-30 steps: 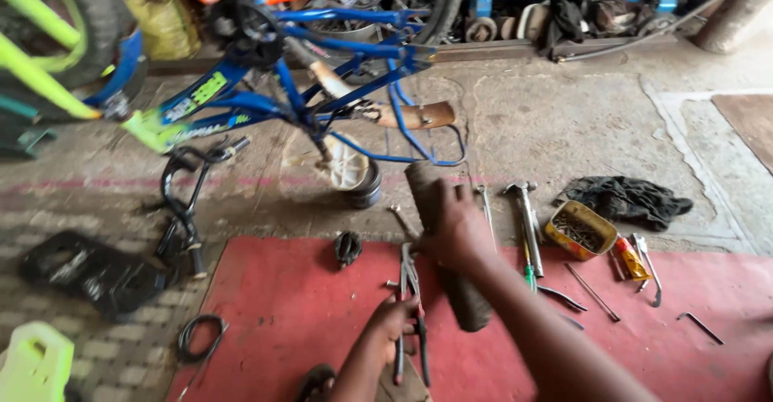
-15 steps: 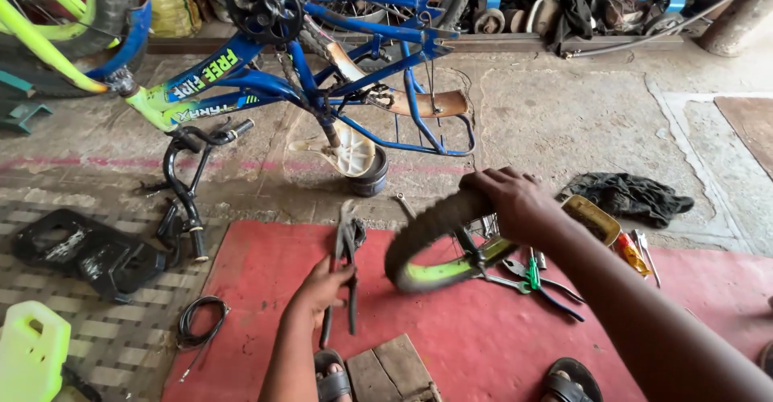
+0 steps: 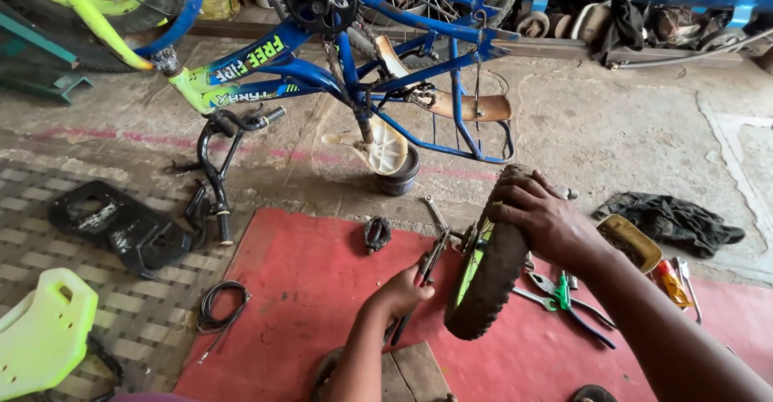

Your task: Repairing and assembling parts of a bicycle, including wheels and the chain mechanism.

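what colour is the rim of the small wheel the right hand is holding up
Bright green, showing inside the black knobbly tyre of the small wheel under the right hand; head view shows it best.

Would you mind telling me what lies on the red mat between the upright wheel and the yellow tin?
In the head view, pliers and a spanner lie on the mat between the wheel and the tin.

Hands: two, left hand and right hand
Small wheels: one, small wheel
Upturned bicycles: one, blue bicycle frame
Red mats: one, red mat
Pedals: one, black pedal
Cable coils: one, black cable coil
Rags: one, dark rag
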